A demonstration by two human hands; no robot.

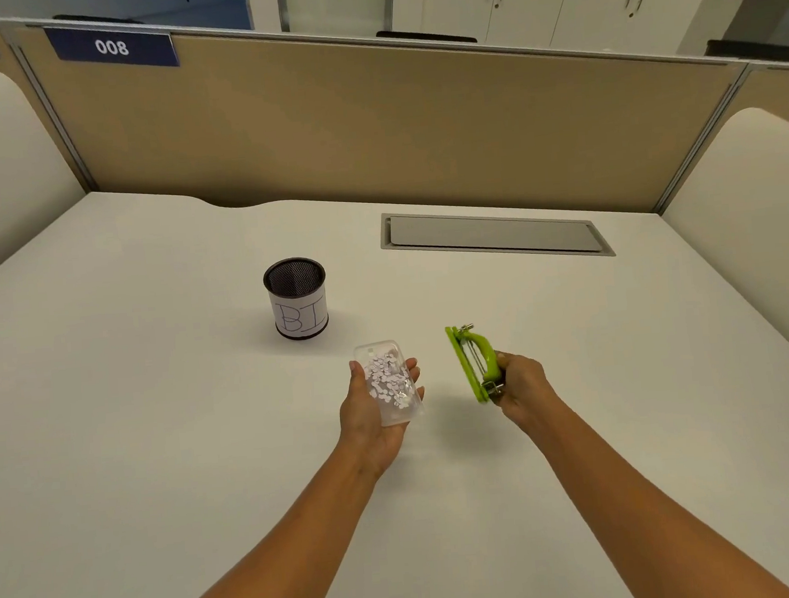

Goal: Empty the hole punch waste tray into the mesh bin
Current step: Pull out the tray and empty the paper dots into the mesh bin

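Counter [156, 412] of pale off-white laminate fills most of the view, and it is bounded at its far edge by a tan fabric partition panel [369, 126], on which a dark blue label reading "008" [112, 47] is mounted at the upper left. A grey rectangular cable hatch [496, 234] is set flush into the counter, to the right of and slightly beyond the black cylindrical mesh bin [296, 299], which is taken here as the landmark. The bin stands upright on the counter with its mouth open, and a white paper band marked with handwritten letters is wrapped around its lower half.

Two bare forearms are extended from the near edge. The left hand [373, 418] is held nearer than the bin and a little to its right, palm up, above the counter. Its grip is half-open and cupped: the clear plastic waste tray [392, 384] is cradled between the thumb on one long side and the fingertips on the other. The tray lies open side up, roughly level, well short of the bin's rim, and a heap of small white paper dots [389, 377] is seen inside it.

The right hand [524, 385] is held farther to the right of the bin, apart from the tray. Its grip is closed around the lime-green hole punch [475, 363], which is turned on edge so that its flat base faces the bin side and its metal pins are visible.
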